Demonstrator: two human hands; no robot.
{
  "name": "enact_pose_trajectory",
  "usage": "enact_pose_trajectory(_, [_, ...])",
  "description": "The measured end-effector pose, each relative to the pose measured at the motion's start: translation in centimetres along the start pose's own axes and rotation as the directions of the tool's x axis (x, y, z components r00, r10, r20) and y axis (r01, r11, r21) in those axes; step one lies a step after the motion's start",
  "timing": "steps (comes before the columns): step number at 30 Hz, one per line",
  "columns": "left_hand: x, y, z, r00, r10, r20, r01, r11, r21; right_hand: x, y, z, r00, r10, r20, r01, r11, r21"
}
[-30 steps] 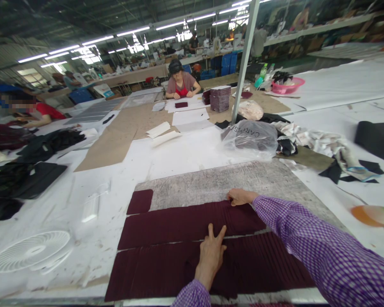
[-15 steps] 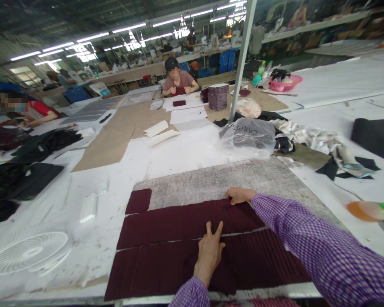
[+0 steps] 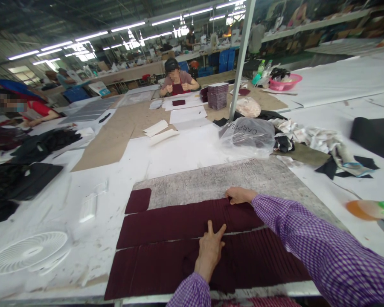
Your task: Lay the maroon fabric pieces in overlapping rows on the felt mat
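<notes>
Two long rows of overlapping dark maroon fabric pieces lie on a grey worn board [image 3: 211, 181]. My left hand [image 3: 210, 249] rests flat on the near row [image 3: 147, 268], two fingers spread and touching the lower edge of the far row [image 3: 166, 221]. My right hand [image 3: 240, 195] presses with curled fingers on the far row's top edge. One small maroon piece [image 3: 138, 201] lies apart at the board's left corner.
A white fan grille [image 3: 27, 252] lies at the near left. A plastic bag [image 3: 249, 136], fabric scraps [image 3: 320, 143] and a metal post [image 3: 240, 59] stand beyond the board. Black cloth [image 3: 25, 170] is piled at left. Two people sit at the far tables. An orange object [image 3: 366, 209] lies right.
</notes>
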State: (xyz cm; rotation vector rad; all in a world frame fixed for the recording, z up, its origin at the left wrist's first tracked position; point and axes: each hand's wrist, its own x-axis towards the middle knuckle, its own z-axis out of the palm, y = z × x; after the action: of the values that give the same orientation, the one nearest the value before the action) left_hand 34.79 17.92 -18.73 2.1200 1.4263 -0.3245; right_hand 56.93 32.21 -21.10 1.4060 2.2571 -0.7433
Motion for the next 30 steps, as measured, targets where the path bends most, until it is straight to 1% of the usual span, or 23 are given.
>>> enact_pose_trajectory(7, [0.1, -0.1, 0.1, 1.000, -0.015, 0.016, 0.015, 1.000, -0.002, -1.7, -1.1, -0.5, 0.988, 0.096, -0.118, -0.105, 0.992, -0.069])
enact_pose_trajectory(10, [0.0, 0.1, 0.0, 1.000, -0.024, 0.004, 0.024, 1.000, 0.009, -2.2, -1.4, -0.2, 0.979, 0.110, -0.170, -0.124, 0.989, -0.074])
enact_pose_trajectory(13, [0.0, 0.4, -0.1, 0.999, -0.034, -0.008, 0.034, 0.999, 0.019, -2.6, -1.9, 0.1, 0.960, 0.097, -0.262, -0.123, 0.989, -0.085])
enact_pose_trajectory(15, [0.1, 0.6, -0.3, 1.000, -0.028, -0.008, 0.029, 0.999, 0.022, -3.0, -2.3, 0.3, 0.942, 0.043, -0.334, -0.081, 0.992, -0.101])
enact_pose_trajectory(16, [0.1, 0.7, -0.4, 1.000, -0.023, -0.005, 0.023, 0.999, 0.022, -3.2, -2.5, 0.4, 0.933, -0.005, -0.359, -0.038, 0.993, -0.111])
enact_pose_trajectory(18, [0.3, 0.7, -0.7, 1.000, -0.013, 0.000, 0.013, 1.000, 0.020, -3.7, -2.7, 0.8, 0.918, -0.115, -0.380, 0.071, 0.989, -0.130])
enact_pose_trajectory(20, [0.6, 0.7, -0.9, 1.000, -0.005, 0.008, 0.005, 1.000, 0.016, -4.1, -2.6, 1.3, 0.901, -0.188, -0.391, 0.144, 0.980, -0.137])
enact_pose_trajectory(22, [0.7, 0.6, -1.0, 1.000, -0.001, 0.016, 0.001, 1.000, 0.010, -4.4, -2.5, 1.9, 0.887, -0.199, -0.417, 0.157, 0.978, -0.134])
enact_pose_trajectory(30, [0.8, 0.2, -0.5, 1.000, 0.013, 0.006, -0.013, 1.000, -0.005, -5.1, -2.3, 4.1, 0.841, -0.162, -0.516, 0.135, 0.987, -0.091])
